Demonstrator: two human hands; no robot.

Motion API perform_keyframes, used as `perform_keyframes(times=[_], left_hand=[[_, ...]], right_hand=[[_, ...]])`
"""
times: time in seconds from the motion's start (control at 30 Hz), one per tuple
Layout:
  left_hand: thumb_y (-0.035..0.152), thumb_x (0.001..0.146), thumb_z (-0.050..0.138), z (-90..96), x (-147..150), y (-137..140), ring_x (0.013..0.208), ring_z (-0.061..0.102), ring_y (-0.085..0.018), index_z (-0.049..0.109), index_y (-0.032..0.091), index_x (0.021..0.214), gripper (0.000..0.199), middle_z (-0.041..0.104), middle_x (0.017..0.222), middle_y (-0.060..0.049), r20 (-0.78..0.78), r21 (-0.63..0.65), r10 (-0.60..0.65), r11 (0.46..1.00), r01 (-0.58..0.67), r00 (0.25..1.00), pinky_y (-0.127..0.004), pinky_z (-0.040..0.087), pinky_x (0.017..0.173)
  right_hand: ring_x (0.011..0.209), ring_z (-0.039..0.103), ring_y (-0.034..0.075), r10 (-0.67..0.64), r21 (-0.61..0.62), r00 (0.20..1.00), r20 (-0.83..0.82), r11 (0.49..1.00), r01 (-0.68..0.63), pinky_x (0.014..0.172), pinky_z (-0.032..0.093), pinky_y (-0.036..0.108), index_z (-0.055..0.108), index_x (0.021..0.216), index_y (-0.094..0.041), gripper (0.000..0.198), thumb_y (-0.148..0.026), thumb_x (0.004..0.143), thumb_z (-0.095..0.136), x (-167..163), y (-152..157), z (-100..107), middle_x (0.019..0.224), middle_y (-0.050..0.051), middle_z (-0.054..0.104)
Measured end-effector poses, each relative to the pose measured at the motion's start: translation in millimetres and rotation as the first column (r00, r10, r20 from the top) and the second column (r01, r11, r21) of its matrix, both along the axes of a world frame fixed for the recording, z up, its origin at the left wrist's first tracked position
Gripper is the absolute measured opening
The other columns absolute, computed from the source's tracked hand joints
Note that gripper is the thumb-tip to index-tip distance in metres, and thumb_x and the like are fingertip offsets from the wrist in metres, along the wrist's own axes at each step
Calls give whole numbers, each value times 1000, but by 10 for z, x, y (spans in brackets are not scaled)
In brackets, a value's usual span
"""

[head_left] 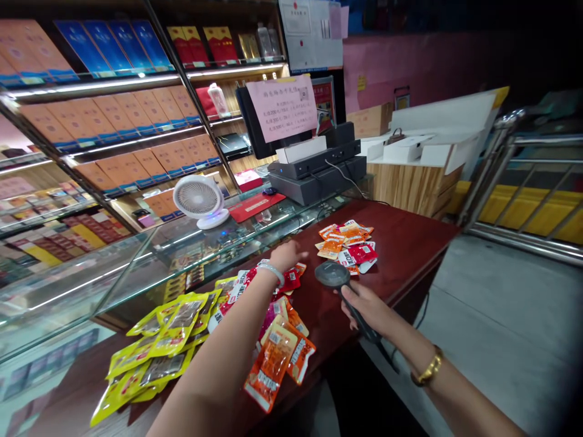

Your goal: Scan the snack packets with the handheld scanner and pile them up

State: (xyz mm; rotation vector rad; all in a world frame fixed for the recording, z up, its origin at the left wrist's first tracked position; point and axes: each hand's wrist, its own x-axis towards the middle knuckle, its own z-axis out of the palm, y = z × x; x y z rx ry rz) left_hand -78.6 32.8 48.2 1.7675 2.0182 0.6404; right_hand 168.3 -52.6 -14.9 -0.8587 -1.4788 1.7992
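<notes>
- The right hand (364, 306) is gripping a dark-grey, round-headed plastic handheld scanner (332, 275), its fingers wrapping around the handle; the head is pointing towards the far pile of small orange and red foil packets (334, 245).
- The scanner is probably feeling light and stiff; the handle is offering the surest hold, with the fingers staying off the head's face.
- The left hand (288, 255) is hovering over or resting on the shiny red-and-white flat packets (293, 280); I cannot tell whether its fingers are pinching anything.
- The flat orange-and-cream foil packets (273, 358) are lying overlapped near the front edge of the dark-red wood-look tabletop (396, 227). They are likely weighing little, bending easily and sliding on their glossy skins; a thumb-and-finger pinch at 1 sealed edge is looking best.
- The larger glossy yellow plastic pouches (177, 328) are heaping up left of the left forearm. They are probably being softer and somewhat heavier, so a corner is suiting the grip, without squeezing the contents showing through the clear windows.
</notes>
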Motion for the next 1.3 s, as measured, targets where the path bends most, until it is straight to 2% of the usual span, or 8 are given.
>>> perform_keyframes(times=[0.07, 0.13, 0.27, 0.6, 0.8, 1.03, 1.17, 1.3], left_hand=[[43, 52, 86, 33, -184, -142, 117, 54, -39, 68, 20, 87, 46, 68, 113, -18, -375, -112, -6, 993, -39, 927, -50, 34, 101], [43, 46, 89, 33, -331, -268, 118, 52, -42, 68, 21, 79, 45, 69, 111, -18, -549, -214, -91, 976, -35, 831, -56, 32, 101], [54, 52, 84, -27, -437, -372, 115, 55, -39, 69, 22, 81, 45, 68, 111, -16, -609, -262, -190, 965, 30, 770, -51, 36, 97], [43, 84, 62, -17, -467, -563, 99, 66, -30, 62, 18, 107, 34, 71, 99, -16, -633, -49, -93, 996, 80, 769, -37, 43, 88], [27, 89, 55, -5, -422, -554, 93, 67, -21, 70, 22, 98, 18, 74, 99, -7, -380, 46, -167, 979, 199, 910, -27, 45, 83], [13, 82, 54, -86, -370, -441, 93, 66, -19, 71, 23, 100, 27, 73, 100, -5, -363, 122, -189, 961, 248, 912, -27, 45, 85], [26, 84, 59, -166, -131, -54, 77, 64, -16, 71, 18, 97, 19, 73, 87, -5, -35, 103, -111, 988, 115, 993, -26, 48, 75], [32, 86, 60, -133, 148, 287, 82, 65, -14, 59, 14, 124, 42, 71, 102, -10, 412, 180, -185, 976, 120, 892, -27, 50, 77]], right_hand=[[38, 46, 7, 7, 3, 1000, 5, 1000, -7, 42, 42, 21, 51, 99, -20, 54, -72, 82, 53, 18, -18, 7, 57, -9, 50], [39, 45, 7, 17, 2, 1000, -4, 1000, -17, 42, 41, 21, 50, 98, -20, 53, -71, 82, 54, 20, -30, 7, 57, -9, 49], [38, 43, 7, 43, 4, 999, -16, 999, -43, 41, 41, 21, 49, 94, -20, 52, -70, 82, 53, -31, -45, -10, 54, -10, 48], [37, 45, 7, 112, 50, 994, -7, 993, -111, 41, 41, 20, 49, 94, -20, 50, -69, 85, 52, -94, -84, -20, 54, -10, 49], [37, 45, 7, 115, 79, 993, 2, 990, -114, 40, 41, 20, 49, 95, -19, 50, -68, 86, 51, -167, -73, -11, 54, -9, 49], [37, 44, 6, 34, 49, 999, -26, 998, -33, 39, 42, 20, 49, 93, -19, 51, -70, 85, 50, -166, -67, -9, 54, -10, 48], [36, 42, 6, 11, -4, 999, -44, 1000, -11, 39, 41, 19, 48, 95, -19, 55, -73, 82, 52, -156, -55, -37, 53, -10, 47], [36, 42, 6, -10, -16, 999, -40, 1000, 9, 39, 42, 20, 49, 98, -19, 56, -73, 81, 52, -117, -37, -59, 53, -11, 48]])
